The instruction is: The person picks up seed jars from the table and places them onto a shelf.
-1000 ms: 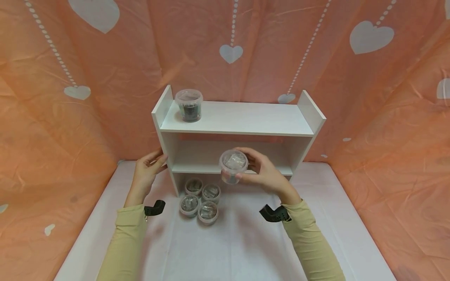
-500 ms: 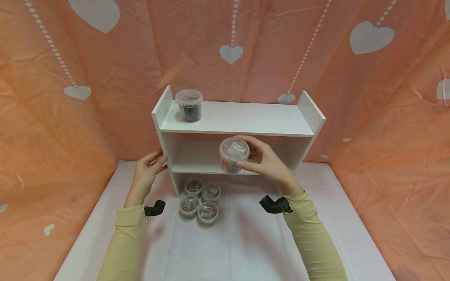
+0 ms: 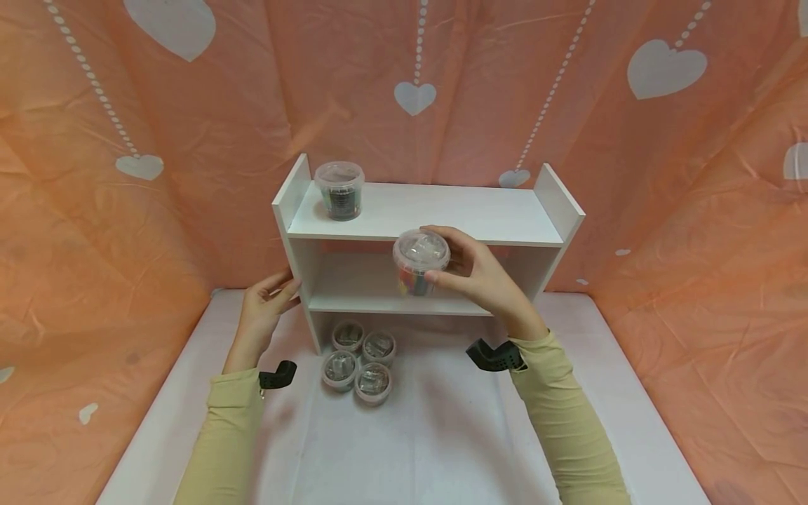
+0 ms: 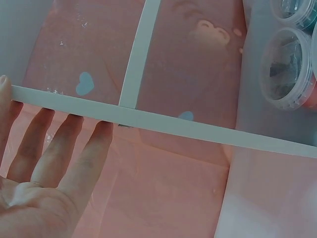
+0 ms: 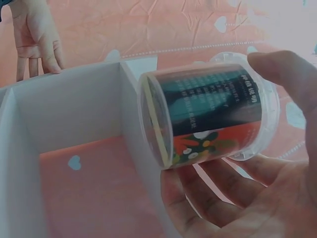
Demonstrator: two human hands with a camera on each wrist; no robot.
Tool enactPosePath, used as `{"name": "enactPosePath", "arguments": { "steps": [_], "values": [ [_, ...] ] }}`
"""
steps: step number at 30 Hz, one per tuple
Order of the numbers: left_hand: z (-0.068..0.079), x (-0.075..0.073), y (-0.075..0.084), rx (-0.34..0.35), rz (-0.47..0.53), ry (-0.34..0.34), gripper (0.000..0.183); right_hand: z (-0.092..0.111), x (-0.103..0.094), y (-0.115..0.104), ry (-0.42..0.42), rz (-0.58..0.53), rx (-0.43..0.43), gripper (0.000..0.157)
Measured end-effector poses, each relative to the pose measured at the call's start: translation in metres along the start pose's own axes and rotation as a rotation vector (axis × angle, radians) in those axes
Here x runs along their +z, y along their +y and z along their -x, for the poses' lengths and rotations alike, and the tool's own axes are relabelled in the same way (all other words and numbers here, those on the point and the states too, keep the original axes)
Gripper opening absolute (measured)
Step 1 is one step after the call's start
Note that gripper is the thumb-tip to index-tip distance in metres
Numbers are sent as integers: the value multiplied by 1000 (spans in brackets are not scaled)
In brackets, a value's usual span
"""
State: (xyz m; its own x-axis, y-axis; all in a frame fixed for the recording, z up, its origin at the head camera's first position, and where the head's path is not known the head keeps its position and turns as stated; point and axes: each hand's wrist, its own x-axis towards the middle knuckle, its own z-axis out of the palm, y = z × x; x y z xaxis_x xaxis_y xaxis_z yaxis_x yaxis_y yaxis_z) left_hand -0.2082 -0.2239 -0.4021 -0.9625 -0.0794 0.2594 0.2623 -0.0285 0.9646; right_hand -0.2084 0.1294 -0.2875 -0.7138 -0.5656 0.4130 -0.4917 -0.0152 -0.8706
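My right hand (image 3: 476, 277) holds a clear plastic tub (image 3: 416, 270) around its side, in front of the white shelf unit (image 3: 435, 210). In the right wrist view, the tub (image 5: 213, 111) has a dark printed label with a bright patterned part; the thumb lies near its lid and the fingers pass beneath. My left hand (image 3: 265, 315) touches the unit's left side panel, its fingers (image 4: 91, 158) fairly straight against the outer face and the thumb at the panel's edge. A similar tub (image 3: 341, 191) stands upright on the top shelf, at the left end.
Several lidded tubs (image 3: 372, 382) stand grouped on the white-covered table (image 3: 442, 435), in front of the unit's lower left. An orange backdrop (image 3: 353, 84) with pale hearts rises behind and along both sides. Raised side panels (image 3: 558, 203) bound the top shelf.
My right hand has lifted the tub from around the middle shelf's front edge to just under the top shelf's edge. The left hand has stayed at the side panel.
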Motion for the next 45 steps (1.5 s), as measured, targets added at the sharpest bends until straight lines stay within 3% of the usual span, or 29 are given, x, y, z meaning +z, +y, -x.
{"name": "enactPosePath", "arguments": {
  "steps": [15,30,39,45],
  "values": [
    [0,0,0,4,6,3,50,-14,-8,-16,45,-1,-4,59],
    [1,-2,1,0,-6,0,50,-33,-18,-27,91,32,61,57],
    [1,0,0,-14,-17,7,50,-45,-21,-28,125,1,76,55],
    [0,0,0,-13,-29,2,50,-51,-22,-26,175,55,82,58]
  ]
}}
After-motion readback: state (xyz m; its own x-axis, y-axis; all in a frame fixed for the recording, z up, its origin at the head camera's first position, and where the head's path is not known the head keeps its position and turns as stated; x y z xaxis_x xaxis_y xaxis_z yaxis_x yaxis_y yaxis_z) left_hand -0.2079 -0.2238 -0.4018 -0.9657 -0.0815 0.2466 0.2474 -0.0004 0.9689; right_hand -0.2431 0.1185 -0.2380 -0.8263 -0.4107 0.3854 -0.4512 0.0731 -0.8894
